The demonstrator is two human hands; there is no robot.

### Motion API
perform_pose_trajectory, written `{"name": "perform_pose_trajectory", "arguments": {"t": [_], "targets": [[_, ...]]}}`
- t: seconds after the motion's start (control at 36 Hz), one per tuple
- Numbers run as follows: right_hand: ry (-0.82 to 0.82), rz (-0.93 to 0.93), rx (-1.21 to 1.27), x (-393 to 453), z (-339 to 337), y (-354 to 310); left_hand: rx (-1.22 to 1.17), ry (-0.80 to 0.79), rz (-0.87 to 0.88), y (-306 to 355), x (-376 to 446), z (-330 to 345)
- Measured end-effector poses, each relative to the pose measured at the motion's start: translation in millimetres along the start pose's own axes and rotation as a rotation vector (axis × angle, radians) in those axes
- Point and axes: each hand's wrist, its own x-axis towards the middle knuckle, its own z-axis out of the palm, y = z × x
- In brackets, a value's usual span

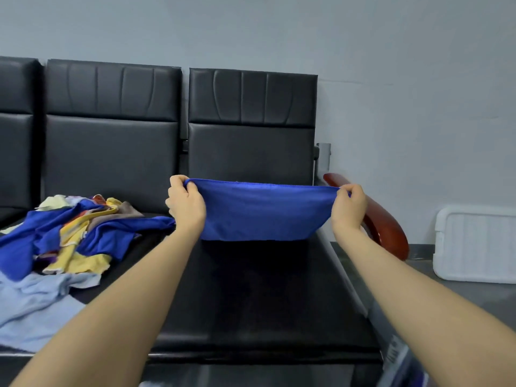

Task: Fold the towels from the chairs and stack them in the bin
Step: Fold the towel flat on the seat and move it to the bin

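A blue towel [259, 212] is held stretched above the right black chair seat [265, 297], its long axis running left to right. Its top corners are pinched by the left hand [185, 203] and the right hand [349, 205]. A heap of mixed towels [69, 236] is piled on the left seat. A white bin [474, 244] is stood on the floor at far right; its contents cannot be seen.

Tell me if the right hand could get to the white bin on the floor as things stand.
Probably yes, but not freely. The right hand pinches a corner of the blue towel, stretched to the left hand. The white bin sits to its right, beyond the red armrest, which it would have to pass over.
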Motion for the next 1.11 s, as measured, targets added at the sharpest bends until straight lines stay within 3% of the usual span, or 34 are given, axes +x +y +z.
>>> {"name": "perform_pose_trajectory", "arguments": {"t": [0.19,0.33,0.44,0.69,1.11], "targets": [[-0.023,0.096,-0.267,-21,-11,20,0.333,-0.009,-0.014,-19,-22,-9],[-0.15,0.184,-0.469,-24,-10,50,0.683,-0.139,-0.066,-40,-27,-7],[-0.236,0.233,-0.647,-30,-5,67,0.827,-0.289,-0.134,-57,-31,-1],[-0.361,0.279,-0.652,-41,12,105,0.753,-0.417,-0.248,-97,-34,11],[-0.281,0.038,-0.736,-24,39,129,0.937,-0.342,-0.176,-112,-10,31]]}}
